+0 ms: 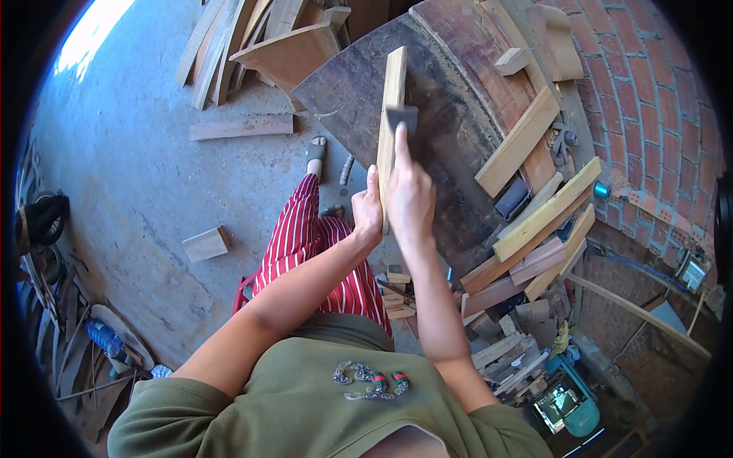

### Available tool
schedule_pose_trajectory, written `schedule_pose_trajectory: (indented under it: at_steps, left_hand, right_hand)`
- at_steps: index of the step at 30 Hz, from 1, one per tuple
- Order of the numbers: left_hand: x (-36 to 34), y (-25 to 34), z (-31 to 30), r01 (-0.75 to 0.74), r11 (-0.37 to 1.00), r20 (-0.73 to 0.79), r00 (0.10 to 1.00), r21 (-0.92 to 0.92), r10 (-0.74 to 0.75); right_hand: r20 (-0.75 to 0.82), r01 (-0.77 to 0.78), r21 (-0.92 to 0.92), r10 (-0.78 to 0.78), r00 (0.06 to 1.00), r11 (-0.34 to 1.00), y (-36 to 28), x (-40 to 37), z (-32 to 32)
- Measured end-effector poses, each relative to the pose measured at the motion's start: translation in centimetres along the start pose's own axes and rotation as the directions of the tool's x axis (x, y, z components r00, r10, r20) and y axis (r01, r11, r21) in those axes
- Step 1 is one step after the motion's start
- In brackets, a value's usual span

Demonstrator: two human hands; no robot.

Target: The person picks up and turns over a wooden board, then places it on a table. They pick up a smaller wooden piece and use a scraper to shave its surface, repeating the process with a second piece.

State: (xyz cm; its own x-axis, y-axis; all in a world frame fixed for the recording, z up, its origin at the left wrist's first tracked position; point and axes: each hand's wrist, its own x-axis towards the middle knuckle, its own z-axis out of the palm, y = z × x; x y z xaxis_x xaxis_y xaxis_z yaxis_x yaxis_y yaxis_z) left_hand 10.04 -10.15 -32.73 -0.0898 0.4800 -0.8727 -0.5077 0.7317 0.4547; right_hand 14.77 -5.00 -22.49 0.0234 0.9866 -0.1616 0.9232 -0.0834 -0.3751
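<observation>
A long, narrow light-wood piece [393, 84] lies over the dark worktable [450, 191], pointing away from me. My left hand [367, 210] is closed round its near end, thumb pointing up along its side. My right hand [412, 200] is curled with its index finger stretched forward onto a small dark, flat-ended tool [402, 116]. That tool overlaps the right edge of the wood in this view, slightly blurred. Its handle, if any, is hidden in my right fist, so I cannot tell its exact kind.
Boards [518, 141] and a small wood block [511, 61] lie on the table's right side by a brick wall [649, 99]. More planks [546, 217] are stacked at the near right. Curved wood pieces [229, 46] lean at the back left. Offcuts [205, 244] lie on the floor.
</observation>
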Motion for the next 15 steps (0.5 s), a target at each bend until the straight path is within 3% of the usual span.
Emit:
schedule_pose_trajectory:
  at_steps: [3, 5, 6, 9, 12, 13, 15]
  left_hand:
    - [0.2, -0.5, 0.1, -0.022, 0.999, 0.017, 1.000, -0.037, 0.022]
    - [0.3, -0.6, -0.2, 0.011, 1.000, 0.011, 1.000, -0.002, -0.011]
    - [0.2, -0.5, -0.3, 0.011, 1.000, 0.009, 1.000, 0.003, -0.011]
    - [0.1, -0.1, -0.1, 0.084, 0.996, -0.019, 0.996, 0.026, -0.084]
    - [1.1, -1.5, 0.0, -0.017, 0.998, -0.009, 1.000, -0.053, 0.017]
    - [1.2, -1.7, -0.5, 0.002, 0.998, 0.074, 0.997, -0.061, 0.002]
    - [1.1, -1.3, -0.4, -0.002, 0.999, 0.070, 0.998, -0.051, 0.006]
  right_hand:
    - [0.096, -0.035, 0.018, 0.033, 0.995, 0.999, 0.3, -2.9, -0.4]
    - [0.002, 0.047, 0.057, -0.047, 0.999, 0.997, 0.4, 0.0, -0.5]
    - [0.004, 0.023, 0.005, -0.023, 1.000, 1.000, 0.1, 2.7, -0.6]
    - [-0.081, 0.045, 0.075, -0.039, 0.996, 0.996, -0.1, 5.8, -0.1]
    - [0.017, 0.013, -0.024, -0.013, 1.000, 1.000, -0.2, 0.4, -0.5]
    - [0.074, -0.020, -0.028, 0.022, 0.997, 0.999, -0.4, -1.6, -0.9]
    - [0.134, -0.050, -0.033, 0.054, 0.990, 0.998, -0.7, -2.1, -1.1]
